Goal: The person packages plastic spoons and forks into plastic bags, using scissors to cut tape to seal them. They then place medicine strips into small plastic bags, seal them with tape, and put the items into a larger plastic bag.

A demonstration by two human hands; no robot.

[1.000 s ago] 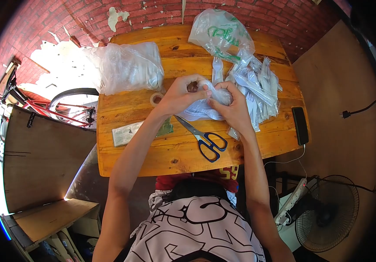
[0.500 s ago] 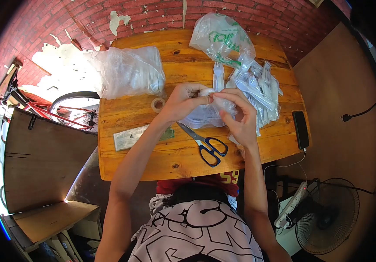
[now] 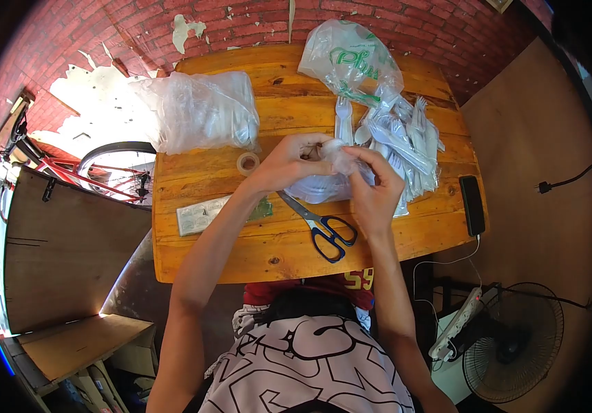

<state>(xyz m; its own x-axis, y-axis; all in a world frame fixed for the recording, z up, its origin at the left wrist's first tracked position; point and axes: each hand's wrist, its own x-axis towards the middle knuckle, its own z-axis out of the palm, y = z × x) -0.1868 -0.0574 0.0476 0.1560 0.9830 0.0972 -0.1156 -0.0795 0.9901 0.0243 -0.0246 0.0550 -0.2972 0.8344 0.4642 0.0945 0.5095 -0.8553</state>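
Note:
Both hands grip the bunched top of a clear plastic bag point(image 3: 320, 188) at the middle of the wooden table. White plastic pieces show through its lower part, too blurred to name surely. My left hand point(image 3: 296, 164) pinches the gathered neck from the left. My right hand point(image 3: 376, 187) closes its thumb and fingers on the same neck from the right. Just below the bag lie scissors point(image 3: 323, 230) with blue handles. Beyond it is a white plastic fork point(image 3: 343, 118), and to the right a heap of wrapped plastic forks and spoons point(image 3: 409, 148).
A large clear plastic pack point(image 3: 206, 110) sits at the back left, with a tape roll point(image 3: 248, 162) near it. A printed plastic bag point(image 3: 351, 62) stands at the back. A phone point(image 3: 472, 205) with a cable lies by the right edge; a fan point(image 3: 513, 342) stands below.
The gathered neck of the bag has shifted and puffed up between my fingers. My right hand has turned slightly and its fingers sit closer together. Other things stay where they were.

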